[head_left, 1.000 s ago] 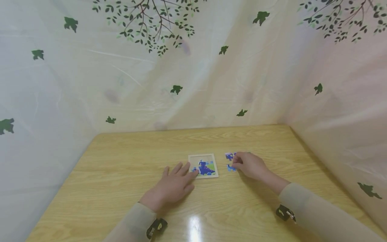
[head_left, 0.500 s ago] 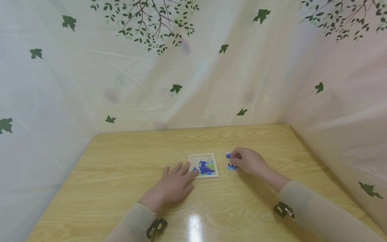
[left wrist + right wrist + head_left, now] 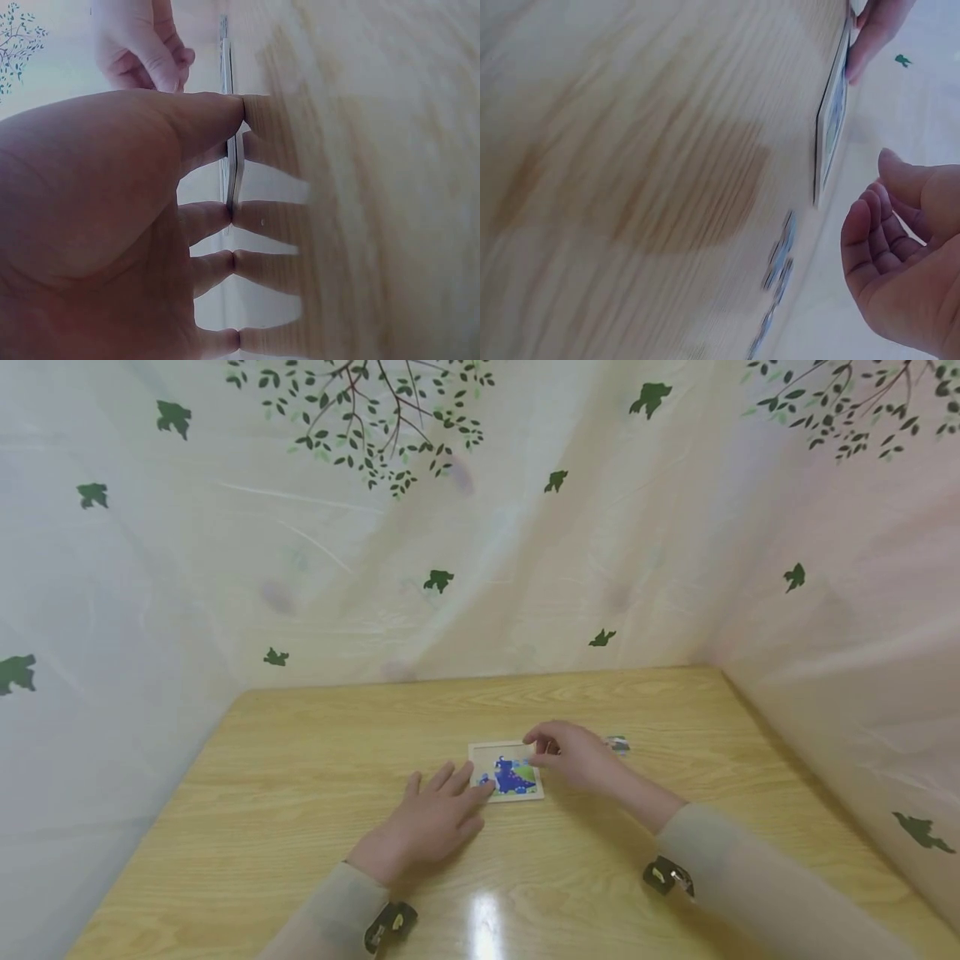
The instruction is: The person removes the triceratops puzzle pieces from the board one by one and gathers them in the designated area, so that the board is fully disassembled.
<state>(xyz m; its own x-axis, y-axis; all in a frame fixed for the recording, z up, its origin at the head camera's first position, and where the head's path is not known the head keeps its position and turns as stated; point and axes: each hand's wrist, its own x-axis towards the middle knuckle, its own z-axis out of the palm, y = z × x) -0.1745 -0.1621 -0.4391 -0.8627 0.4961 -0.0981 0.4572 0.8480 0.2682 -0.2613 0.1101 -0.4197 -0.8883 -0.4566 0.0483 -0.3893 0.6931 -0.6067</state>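
In the head view the puzzle tray (image 3: 491, 745) lies just right of centre, below the middle of the frame, squarish, with no long axis standing out; its blue dinosaur picture (image 3: 512, 777) fills mainly the lower part; the left hand (image 3: 431, 818) reaches in from lower left, fingers straight and spread, its forefinger over the tray's lower left, gripping nothing; the right hand (image 3: 577, 760) is at the tray's upper right corner, fingers curled, thumb near forefinger; whether it pinches a piece I cannot tell; a loose piece (image 3: 617, 745) lies right of that hand.

In the left wrist view the tray is a thin upright strip, upper centre, touching the left hand; the right hand, upper left, is beside the strip but apart from it.

In the right wrist view the tray slants down at upper right; the curled right hand is right of and below it, a gap between; blue puzzle pieces (image 3: 782, 251) lie lower centre; the left hand is nearer, in contact.
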